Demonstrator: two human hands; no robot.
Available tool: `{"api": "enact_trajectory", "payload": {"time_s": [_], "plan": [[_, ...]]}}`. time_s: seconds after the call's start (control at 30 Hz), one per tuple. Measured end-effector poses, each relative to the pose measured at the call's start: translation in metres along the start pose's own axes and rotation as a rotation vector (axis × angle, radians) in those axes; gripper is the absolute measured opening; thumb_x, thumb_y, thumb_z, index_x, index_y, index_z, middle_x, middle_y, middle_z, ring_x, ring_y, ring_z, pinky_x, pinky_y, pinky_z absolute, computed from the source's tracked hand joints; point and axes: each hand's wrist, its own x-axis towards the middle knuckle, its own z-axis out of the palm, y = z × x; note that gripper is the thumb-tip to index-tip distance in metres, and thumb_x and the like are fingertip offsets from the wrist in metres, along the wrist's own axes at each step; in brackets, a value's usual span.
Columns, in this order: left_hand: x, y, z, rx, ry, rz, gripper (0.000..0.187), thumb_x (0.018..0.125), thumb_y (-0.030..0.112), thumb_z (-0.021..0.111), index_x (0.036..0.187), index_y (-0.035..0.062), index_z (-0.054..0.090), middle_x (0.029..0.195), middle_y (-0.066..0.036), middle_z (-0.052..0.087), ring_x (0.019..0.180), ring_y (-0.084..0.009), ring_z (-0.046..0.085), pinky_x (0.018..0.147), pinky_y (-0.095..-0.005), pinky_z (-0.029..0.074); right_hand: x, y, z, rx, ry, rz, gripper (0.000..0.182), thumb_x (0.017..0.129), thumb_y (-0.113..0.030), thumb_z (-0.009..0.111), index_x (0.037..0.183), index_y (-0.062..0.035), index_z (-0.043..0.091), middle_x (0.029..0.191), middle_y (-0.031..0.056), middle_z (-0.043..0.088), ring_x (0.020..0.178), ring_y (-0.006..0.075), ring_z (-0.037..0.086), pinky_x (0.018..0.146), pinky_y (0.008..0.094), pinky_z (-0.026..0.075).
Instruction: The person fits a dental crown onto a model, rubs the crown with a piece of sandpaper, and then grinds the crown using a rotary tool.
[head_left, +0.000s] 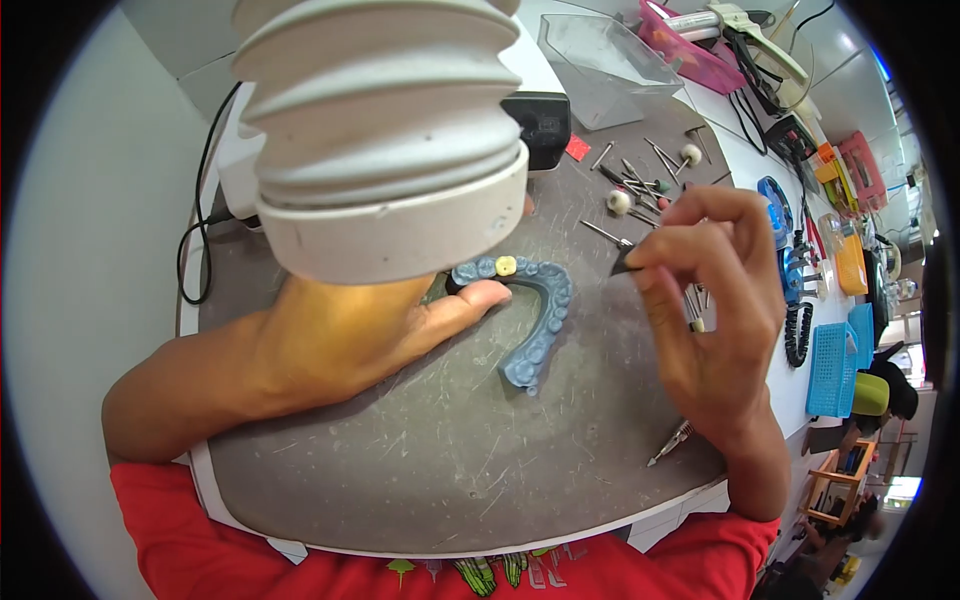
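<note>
Dental model (556,310) left of burs (619,202)

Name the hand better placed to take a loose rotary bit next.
Probably the right hand: it is beside the scattered bits, though it pinches a small dark piece. The left hand, partly hidden by the white hose, is farther away at the blue dental model.

The white corrugated hose (385,110), cut off by the picture's top edge, hides most of the left hand (395,328); how its fingers meet the blue dental model (553,312) cannot be told. The right hand's (725,290) dark piece (622,262) is too small to identify. Near the bench's (400,480) right edge, the wrist covers part of a metal handpiece (673,442).
</note>
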Motion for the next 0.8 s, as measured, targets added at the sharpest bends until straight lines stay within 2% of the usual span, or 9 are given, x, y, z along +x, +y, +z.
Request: {"api": "enact_trajectory", "payload": {"time_s": [0.13, 0.2, 0.23, 0.27, 0.33, 0.37, 0.47, 0.5, 0.8], "plan": [[0.002, 0.017, -0.008, 0.127, -0.039, 0.015, 0.065, 0.078, 0.018, 0.09, 0.134, 0.0047, 0.06, 0.128, -0.013, 0.061, 0.076, -0.0122, 0.061, 0.063, -0.0241, 0.051, 0.001, 0.006, -0.008, 0.026, -0.005, 0.105, 0.013, 0.089, 0.009, 0.068, 0.097, -0.0007, 0.066, 0.101, 0.0097, 0.064, 0.079, 0.0138, 0.062, 0.067, 0.0251, 0.049], [0.0, 0.02, -0.005, -0.319, -0.065, -0.033, 0.058, 0.084, 0.011, 0.085, 0.135, 0.0048, 0.059, 0.132, -0.017, 0.059, 0.075, -0.0129, 0.063, 0.063, -0.0242, 0.052, 0.0, 0.008, -0.01, 0.115, -0.02, 0.134, 0.012, 0.089, 0.008, 0.068, 0.097, 0.0001, 0.067, 0.095, 0.0079, 0.066, 0.077, 0.0125, 0.062, 0.067, 0.0244, 0.049], [0.0, 0.023, -0.008, -0.441, -0.139, -0.082, 0.052, 0.08, -0.001, 0.078, 0.13, 0.0063, 0.064, 0.138, -0.019, 0.056, 0.09, -0.0201, 0.068, 0.072, -0.0294, 0.056, -0.001, 0.007, -0.011, 0.114, -0.015, 0.141, 0.012, 0.089, 0.008, 0.068, 0.097, 0.0001, 0.067, 0.095, 0.0079, 0.066, 0.077, 0.0125, 0.062, 0.067, 0.0244, 0.049], [0.002, 0.021, -0.01, -0.442, -0.147, -0.08, 0.052, 0.08, -0.001, 0.078, 0.13, 0.0063, 0.064, 0.138, -0.019, 0.056, 0.09, -0.0201, 0.068, 0.072, -0.0294, 0.056, -0.001, 0.006, -0.012, 0.137, -0.021, 0.151, 0.011, 0.089, 0.008, 0.069, 0.097, 0.0007, 0.067, 0.092, 0.0072, 0.066, 0.077, 0.0119, 0.062, 0.068, 0.024, 0.049], [0.012, 0.014, -0.012, -0.067, -0.262, 0.255, 0.054, 0.071, -0.008, 0.071, 0.122, 0.0089, 0.07, 0.144, -0.02, 0.053, 0.115, -0.0306, 0.064, 0.089, -0.0387, 0.055, -0.001, 0.003, -0.014, 0.162, -0.027, 0.168, 0.011, 0.089, 0.008, 0.069, 0.097, 0.0014, 0.067, 0.089, 0.0064, 0.067, 0.076, 0.0113, 0.062, 0.068, 0.0236, 0.048], [0.015, 0.006, -0.007, -0.04, -0.282, 0.333, 0.053, 0.062, -0.005, 0.071, 0.113, 0.0101, 0.074, 0.15, -0.022, 0.048, 0.133, -0.0389, 0.051, 0.104, -0.0479, 0.046, -0.001, 0.002, -0.015, 0.176, -0.02, 0.175, 0.011, 0.089, 0.008, 0.07, 0.097, 0.0022, 0.068, 0.089, 0.0066, 0.067, 0.076, 0.0115, 0.062, 0.068, 0.0235, 0.049], [0.017, 0.007, -0.003, -0.078, -0.285, 0.298, 0.049, 0.063, -0.003, 0.073, 0.111, 0.0095, 0.072, 0.153, -0.023, 0.046, 0.136, -0.0419, 0.047, 0.111, -0.0517, 0.04, -0.003, 0.002, -0.017, 0.191, -0.012, 0.135, 0.011, 0.088, 0.009, 0.07, 0.097, 0.0039, 0.068, 0.089, 0.0073, 0.067, 0.078, 0.0122, 0.064, 0.069, 0.0238, 0.05], [0.017, 0.005, -0.001, -0.055, -0.264, 0.322, 0.039, 0.065, 0.001, 0.075, 0.103, 0.0076, 0.07, 0.154, -0.024, 0.044, 0.137, -0.0434, 0.046, 0.112, -0.0527, 0.038, -0.003, 0.002, -0.018, 0.188, -0.006, 0.094, 0.011, 0.088, 0.01, 0.07, 0.097, 0.0047, 0.068, 0.09, 0.0078, 0.068, 0.079, 0.0128, 0.064, 0.07, 0.0241, 0.051], [0.014, 0.006, 0.005, -0.109, -0.252, 0.24, 0.028, 0.073, 0.01, 0.08, 0.097, 0.0072, 0.065, 0.148, -0.022, 0.05, 0.136, -0.0423, 0.047, 0.112, -0.0513, 0.038, -0.004, -0.006, -0.013, 0.126, -0.138, -0.091, 0.022, 0.076, 0.012, 0.075, 0.095, 0.0029, 0.07, 0.086, 0.014, 0.073, 0.072, 0.0227, 0.072, 0.064, 0.0292, 0.056]]}}
